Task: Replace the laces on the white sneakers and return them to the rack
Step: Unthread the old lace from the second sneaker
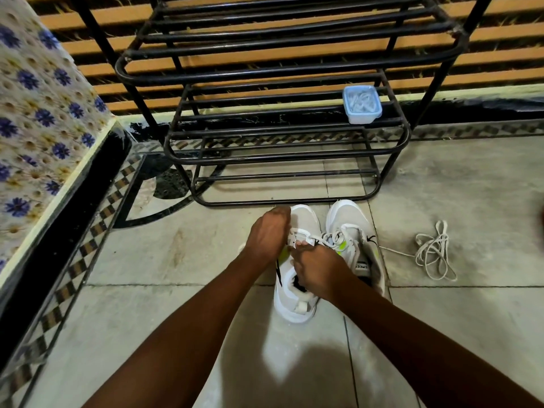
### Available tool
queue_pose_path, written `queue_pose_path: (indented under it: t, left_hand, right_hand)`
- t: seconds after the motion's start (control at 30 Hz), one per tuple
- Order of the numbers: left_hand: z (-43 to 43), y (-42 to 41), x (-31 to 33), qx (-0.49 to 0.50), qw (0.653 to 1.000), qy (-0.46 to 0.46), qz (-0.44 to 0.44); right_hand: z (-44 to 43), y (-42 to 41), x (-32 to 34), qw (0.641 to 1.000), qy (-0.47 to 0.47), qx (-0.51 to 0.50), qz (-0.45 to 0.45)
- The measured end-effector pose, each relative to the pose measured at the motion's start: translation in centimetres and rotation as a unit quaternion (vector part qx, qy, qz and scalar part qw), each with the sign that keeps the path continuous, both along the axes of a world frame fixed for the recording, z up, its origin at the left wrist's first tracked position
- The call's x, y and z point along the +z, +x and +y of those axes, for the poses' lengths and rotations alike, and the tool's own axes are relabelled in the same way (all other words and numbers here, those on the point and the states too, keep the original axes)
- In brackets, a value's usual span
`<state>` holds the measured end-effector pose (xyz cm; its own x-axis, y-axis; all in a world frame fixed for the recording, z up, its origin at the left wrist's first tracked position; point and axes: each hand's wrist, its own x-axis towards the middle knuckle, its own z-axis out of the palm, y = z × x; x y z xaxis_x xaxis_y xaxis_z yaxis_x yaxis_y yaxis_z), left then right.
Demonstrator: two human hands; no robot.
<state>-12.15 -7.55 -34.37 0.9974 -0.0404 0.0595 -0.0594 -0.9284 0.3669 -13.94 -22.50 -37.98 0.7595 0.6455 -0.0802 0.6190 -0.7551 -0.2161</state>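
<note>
Tiled floor (176,260), before the black shoe rack (265,74): two white sneakers (347,219) side by side. Left hand (268,234) grips the nearer sneaker (294,307) at its forepart, evidently to steady it; right hand (318,269) pinches lace (306,240) at its eyelets. Loose lace (434,251) lies apart.

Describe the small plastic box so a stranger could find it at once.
Start at the black metal shoe rack against the slatted wall. At the right end of a lower shelf sits the box, the only pale blue, translucent thing there.
</note>
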Motion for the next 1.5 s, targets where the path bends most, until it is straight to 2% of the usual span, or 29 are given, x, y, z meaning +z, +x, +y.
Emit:
queue_pose_path:
  t: [0.13, 0.2, 0.3, 0.33, 0.4, 0.43, 0.5, 0.6, 0.7, 0.77, 0.87, 0.97, 1.1, 1.2, 1.3, 1.37, 1.4, 1.43, 1.5]
  left_hand:
    - [0.6, -0.6, 2.0, 0.027, 0.983, -0.142, -0.112]
    - [0.3, -0.8, 4.8, 0.038, 0.952, -0.239, -0.188]
    - [-0.1, -0.8, 9.6, 0.049, 0.882, -0.373, -0.284]
    - [-0.1, -0.5, 10.6, 0.043, 0.868, -0.395, -0.299]
    - [0.0, 0.2, 10.9, 0.026, 0.866, -0.408, -0.286]
    - [0.1, 0.6, 10.3, 0.023, 0.879, -0.394, -0.268]
    - [1.0, 1.5, 7.6, 0.034, 0.925, -0.322, -0.2]
    - [2.5, 2.0, 3.2, 0.026, 0.982, -0.185, 0.008]
    - [2.8, 1.0, 0.0, -0.013, 0.988, -0.015, 0.153]
    - [2.6, 0.3, -1.3, -0.025, 0.984, 0.035, 0.176]
    - [1.8, -0.5, -2.1, -0.016, 0.994, 0.036, 0.103]
    - [1.7, -0.4, -2.1, -0.023, 0.995, 0.091, 0.043]
    - [1.3, -0.3, -1.1, -0.032, 0.987, 0.091, -0.128]
    - [1.1, -0.2, 2.0, 0.057, 0.962, -0.082, -0.256]
    - [1.0, 0.5, 8.0, 0.109, 0.876, -0.281, -0.376]
    - [0.8, 1.1, 11.3, 0.121, 0.811, -0.428, -0.381]
    - [0.8, 1.3, 11.9, 0.125, 0.798, -0.459, -0.369]
    - [1.1, 1.3, 12.0, 0.121, 0.812, -0.447, -0.356]
    - [1.8, 1.3, 9.8, 0.082, 0.884, -0.325, -0.327]
  right_hand:
    - [0.1, -0.2, 0.7, 1.0, -0.012, -0.003, -0.017]
    - [0.0, -0.1, 0.8, 1.0, -0.018, -0.011, -0.007]
    - [-0.1, 0.0, 0.9, 1.0, -0.023, -0.01, 0.0]
    - [-0.1, 0.0, 0.8, 1.0, -0.02, -0.011, -0.002]
    - [0.0, 0.0, 0.7, 1.0, -0.016, -0.008, -0.002]
    - [-0.1, -0.1, 0.6, 1.0, -0.014, -0.006, -0.002]
    - [-0.1, -0.1, 0.4, 1.0, -0.012, -0.005, -0.011]
    - [-0.1, -0.3, 0.3, 1.0, 0.017, -0.016, 0.001]
    - [0.0, -0.5, 0.2, 0.999, 0.027, -0.028, -0.008]
    - [0.0, -0.6, 0.0, 0.999, 0.03, -0.037, -0.007]
    - [0.0, -0.4, -0.2, 0.999, 0.029, -0.045, 0.001]
    - [0.0, -0.3, -0.1, 0.999, 0.023, -0.033, -0.007]
    - [-0.1, -0.5, -0.2, 0.999, 0.029, -0.037, -0.007]
    - [-0.1, -0.3, -0.2, 0.999, 0.016, -0.034, 0.007]
    - [-0.1, -0.2, 0.0, 0.999, 0.007, -0.033, 0.023]
    - [-0.1, -0.3, 0.0, 0.999, 0.003, -0.03, 0.023]
    - [-0.2, -0.2, 0.0, 0.999, -0.001, -0.029, 0.02]
    - [-0.1, -0.3, 0.1, 0.999, -0.003, -0.032, 0.017]
    - [0.0, -0.3, 0.1, 0.999, -0.005, -0.037, 0.013]
